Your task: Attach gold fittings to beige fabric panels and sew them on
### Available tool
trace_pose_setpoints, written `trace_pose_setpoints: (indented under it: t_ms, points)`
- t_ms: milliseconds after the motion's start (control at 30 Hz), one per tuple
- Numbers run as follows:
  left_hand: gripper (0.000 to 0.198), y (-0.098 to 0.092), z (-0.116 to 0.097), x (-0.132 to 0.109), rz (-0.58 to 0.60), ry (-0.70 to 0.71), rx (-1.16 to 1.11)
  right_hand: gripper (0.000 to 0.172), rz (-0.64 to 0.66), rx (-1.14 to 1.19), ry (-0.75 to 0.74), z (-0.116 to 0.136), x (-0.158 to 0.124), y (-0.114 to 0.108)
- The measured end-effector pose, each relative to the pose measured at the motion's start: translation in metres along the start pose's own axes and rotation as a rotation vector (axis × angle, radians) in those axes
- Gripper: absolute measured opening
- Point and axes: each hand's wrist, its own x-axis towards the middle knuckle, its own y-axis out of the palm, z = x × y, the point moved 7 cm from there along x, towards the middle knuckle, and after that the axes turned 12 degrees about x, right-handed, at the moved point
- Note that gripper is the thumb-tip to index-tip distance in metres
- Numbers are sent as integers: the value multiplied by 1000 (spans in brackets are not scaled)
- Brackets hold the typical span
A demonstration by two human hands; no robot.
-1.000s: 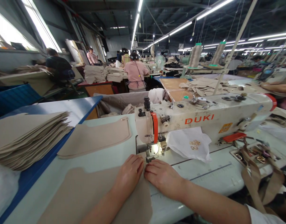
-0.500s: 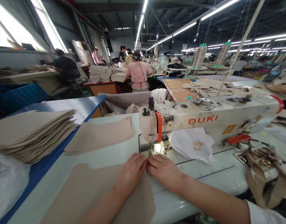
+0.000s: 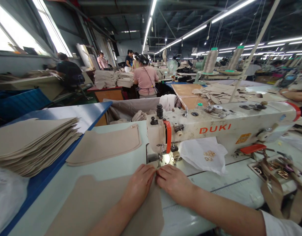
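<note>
A beige fabric panel [image 3: 99, 196] lies flat on the pale table of a sewing machine [image 3: 190, 124] marked DUKI. My left hand [image 3: 140, 182] rests over its upper right corner, with the fingers bent together at the edge just in front of the lit needle area. Fingertip to fingertip with it, my right hand [image 3: 174, 182] is closed in a pinch at the same corner. My fingers hide the pinched bit of fabric. Another beige panel [image 3: 106, 144] with a small metal piece at its corner lies beyond, left of the machine head.
At the left, a stack of beige panels [image 3: 37, 141] sits on a blue-edged table, beside a plastic bag [image 3: 8, 200]. Small gold-coloured rings [image 3: 209, 155] lie on a white cloth [image 3: 190, 152]. A tray of hardware and straps [image 3: 276, 170] stands right. A co-worker [image 3: 146, 78] sits ahead.
My hands stay at the panel's corner, with barely any shift. The co-worker ahead has turned the head slightly to the left.
</note>
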Motion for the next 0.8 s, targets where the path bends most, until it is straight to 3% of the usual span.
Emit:
trace_pose_setpoints:
  t_ms: [367, 800]
  points:
    - [35, 20, 6, 22, 21, -3, -38, 6, -6, 0, 55, -25, -3, -5]
    - [37, 20, 13, 35, -49, 18, 19, 7, 10, 32, 133, -40, 3, -7]
